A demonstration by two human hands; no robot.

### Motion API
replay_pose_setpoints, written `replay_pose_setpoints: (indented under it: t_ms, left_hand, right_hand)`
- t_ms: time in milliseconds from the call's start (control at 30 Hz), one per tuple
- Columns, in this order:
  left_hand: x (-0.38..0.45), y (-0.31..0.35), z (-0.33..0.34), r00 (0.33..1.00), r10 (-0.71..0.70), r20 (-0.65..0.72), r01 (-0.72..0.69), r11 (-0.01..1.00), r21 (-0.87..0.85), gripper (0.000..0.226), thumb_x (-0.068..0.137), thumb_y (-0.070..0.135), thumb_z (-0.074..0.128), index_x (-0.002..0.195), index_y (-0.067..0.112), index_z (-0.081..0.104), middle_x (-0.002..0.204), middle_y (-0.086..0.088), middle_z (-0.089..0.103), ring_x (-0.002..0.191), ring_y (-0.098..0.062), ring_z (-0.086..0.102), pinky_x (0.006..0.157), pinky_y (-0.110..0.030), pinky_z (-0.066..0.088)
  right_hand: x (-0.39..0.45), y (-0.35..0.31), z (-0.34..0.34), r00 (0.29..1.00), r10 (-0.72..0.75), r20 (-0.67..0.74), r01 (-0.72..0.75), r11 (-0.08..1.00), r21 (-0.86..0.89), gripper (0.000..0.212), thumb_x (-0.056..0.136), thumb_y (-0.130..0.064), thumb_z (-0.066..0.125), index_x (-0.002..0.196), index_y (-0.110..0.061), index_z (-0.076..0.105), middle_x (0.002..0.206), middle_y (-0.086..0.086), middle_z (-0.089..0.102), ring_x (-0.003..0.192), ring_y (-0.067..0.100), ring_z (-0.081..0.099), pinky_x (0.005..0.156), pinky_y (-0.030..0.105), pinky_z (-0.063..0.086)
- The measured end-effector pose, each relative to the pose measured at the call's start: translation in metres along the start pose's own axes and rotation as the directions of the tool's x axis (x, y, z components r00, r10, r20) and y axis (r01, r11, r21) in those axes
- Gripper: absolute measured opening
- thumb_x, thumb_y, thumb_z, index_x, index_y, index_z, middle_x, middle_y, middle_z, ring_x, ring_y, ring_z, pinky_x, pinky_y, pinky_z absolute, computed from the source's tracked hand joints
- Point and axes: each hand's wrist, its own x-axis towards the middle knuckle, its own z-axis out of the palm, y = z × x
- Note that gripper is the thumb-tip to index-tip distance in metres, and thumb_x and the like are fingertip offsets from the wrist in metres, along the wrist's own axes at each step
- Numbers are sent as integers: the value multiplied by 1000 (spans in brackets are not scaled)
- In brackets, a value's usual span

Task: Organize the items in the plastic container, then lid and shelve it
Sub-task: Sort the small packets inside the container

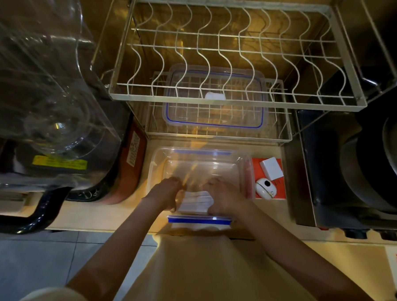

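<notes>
Hands: left hand [167, 192] and right hand [222, 195] are the nearest working things, both reaching into the near end of the clear container [160, 157].
Grip: each hand is closed on one short end of a white stack [196, 202], seemingly folded paper or packets; left at its 9 o'clock end, right at its 3 o'clock end. What the stack is made of I cannot tell.
Stack axis: long side runs 9 to 3 o'clock, across the person's body, parallel to the container's near wall.
Stack place: inside the container, hard against the near (6 o'clock) wall, just beyond the blue latch [199, 220].
Free room: the container floor is bare from the stack toward 12 o'clock, so any shift or squaring-up would likely go that way.
Nearer hand: neither; both sit level, so I judge this a two-handed step.
Other items: at 3 o'clock of the container, just beside its wall, a red box [280, 195] holds a white round device [265, 188] and a white block [272, 169]; these look not yet packed.
Lid: blue-rimmed lid [216, 100] lies flat on the lower rack [283, 131] at 12 o'clock, well apart from the hands, under the wire dish rack [236, 103].
Stage: organizing under way; lidding and shelving not yet done.
</notes>
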Motion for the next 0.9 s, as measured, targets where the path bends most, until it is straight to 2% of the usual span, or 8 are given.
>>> replay_pose_setpoints:
  t_ms: [100,267,367,467,567,633,700,900]
  left_hand:
    - [1,1,-2,998,19,-56,-15,997,75,52,76,4,67,123,19,50,132,-5,47,118,-24,49,91,-34,48]
    - [0,0,3,986,46,-162,-36,997,67,31,85,10,56,113,24,55,122,-1,56,107,-21,58,85,-35,52]
    - [0,-1,3,983,42,-178,-35,999,40,37,86,8,55,118,27,53,126,2,57,111,-18,57,87,-33,51]
    - [-1,1,-1,994,18,-111,-14,999,40,50,84,4,55,127,27,47,133,2,53,119,-19,53,89,-33,46]
    - [-6,5,-8,999,0,-53,-1,1000,-21,48,87,9,52,130,28,45,130,-3,56,114,-23,56,85,-32,47]
    - [-9,8,-10,999,-7,-49,7,1000,-16,46,90,8,46,131,27,44,124,-8,58,106,-25,58,77,-30,46]
    - [-11,10,-10,997,-34,-74,35,999,14,39,90,7,46,126,21,50,116,-11,61,99,-27,61,73,-30,47]
    - [-15,7,-7,993,-61,-99,71,993,99,27,86,14,58,113,14,55,113,-9,61,100,-25,61,85,-38,54]
  right_hand:
    - [5,-5,3,1000,-19,2,19,995,-103,58,77,-23,68,130,-12,46,133,11,45,122,27,42,100,37,40]
    - [10,-8,6,999,-16,-33,15,999,-49,38,81,-11,61,119,-8,52,122,13,53,108,28,52,88,35,43]
    - [10,-7,9,1000,10,-28,-9,999,45,31,82,-13,61,112,-8,56,113,11,58,102,26,56,79,29,40]
    - [10,-5,6,999,28,23,-31,990,136,30,81,-21,63,107,-7,61,104,11,64,97,26,60,80,32,49]
    - [4,-7,-2,999,23,23,-27,981,192,23,86,-25,57,99,-7,65,96,10,66,91,23,61,83,39,52]
    - [3,-7,-4,999,32,-31,-26,983,183,22,89,-21,51,82,-5,63,86,10,63,85,23,58,81,40,50]
    - [2,-8,-3,998,23,-62,-11,983,184,20,88,-17,50,70,-13,59,79,7,59,80,21,56,77,39,49]
    - [0,-10,4,1000,14,-16,-10,981,194,17,87,-15,57,96,-10,71,103,5,70,97,20,61,84,33,49]
